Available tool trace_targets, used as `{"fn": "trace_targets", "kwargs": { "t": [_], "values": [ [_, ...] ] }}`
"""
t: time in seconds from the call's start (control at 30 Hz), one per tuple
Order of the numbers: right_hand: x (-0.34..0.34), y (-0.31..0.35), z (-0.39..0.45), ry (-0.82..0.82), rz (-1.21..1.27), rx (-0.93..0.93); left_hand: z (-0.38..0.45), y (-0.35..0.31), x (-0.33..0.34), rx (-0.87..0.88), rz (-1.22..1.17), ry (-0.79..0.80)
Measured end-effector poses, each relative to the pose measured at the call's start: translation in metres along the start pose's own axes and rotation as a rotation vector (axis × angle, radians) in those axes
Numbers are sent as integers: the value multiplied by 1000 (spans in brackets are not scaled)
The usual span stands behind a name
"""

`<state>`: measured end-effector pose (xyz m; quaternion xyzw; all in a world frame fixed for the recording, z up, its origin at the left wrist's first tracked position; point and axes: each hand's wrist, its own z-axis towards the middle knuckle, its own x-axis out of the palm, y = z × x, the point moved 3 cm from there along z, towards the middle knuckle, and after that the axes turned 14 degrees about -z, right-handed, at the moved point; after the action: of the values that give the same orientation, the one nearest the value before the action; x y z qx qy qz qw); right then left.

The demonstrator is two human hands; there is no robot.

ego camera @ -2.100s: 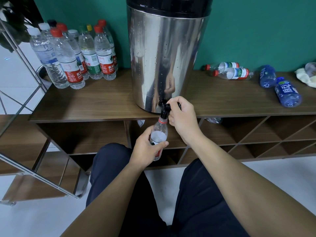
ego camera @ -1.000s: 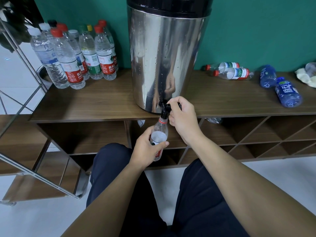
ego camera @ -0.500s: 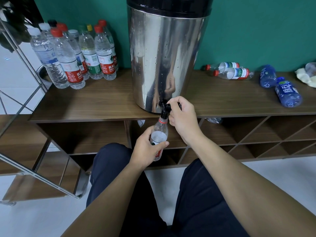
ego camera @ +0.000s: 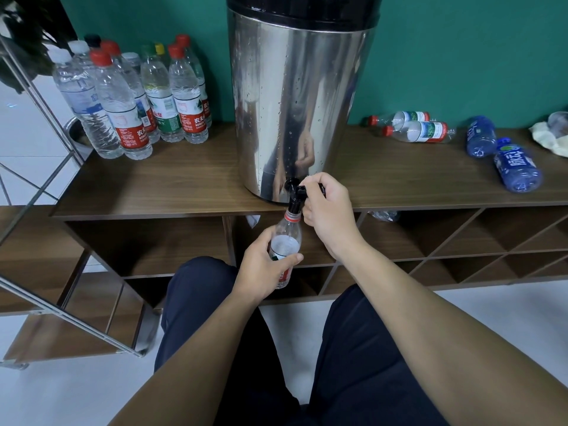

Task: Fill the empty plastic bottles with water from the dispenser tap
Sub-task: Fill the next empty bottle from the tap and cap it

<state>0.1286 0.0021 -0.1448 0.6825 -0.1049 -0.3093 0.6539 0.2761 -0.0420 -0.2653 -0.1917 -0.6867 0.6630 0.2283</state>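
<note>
A tall steel water dispenser [ego camera: 295, 96] stands on a wooden shelf top [ego camera: 172, 186]. Its black tap [ego camera: 295, 195] juts over the front edge. My right hand [ego camera: 329, 210] grips the tap's lever. My left hand [ego camera: 264, 265] holds a clear plastic bottle [ego camera: 287, 238] with a red neck ring upright, its mouth right under the spout. The bottle's lower part is hidden by my fingers. Several capped bottles [ego camera: 129, 99] stand at the back left.
Two clear bottles with red caps [ego camera: 418, 130] and two blue bottles [ego camera: 516, 167] lie on their sides at the right. A pale cloth [ego camera: 547, 136] sits at the far right edge. A metal frame [ego camera: 46, 124] slants down the left. Open cubbies run below the shelf top.
</note>
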Motion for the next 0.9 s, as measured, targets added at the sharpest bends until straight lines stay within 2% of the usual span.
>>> {"fn": "trace_targets", "kwargs": {
  "t": [0.9],
  "values": [
    [1, 0, 0, -5, 19, 4, -3, -6, 1, 4, -9, -14]
  ]
}}
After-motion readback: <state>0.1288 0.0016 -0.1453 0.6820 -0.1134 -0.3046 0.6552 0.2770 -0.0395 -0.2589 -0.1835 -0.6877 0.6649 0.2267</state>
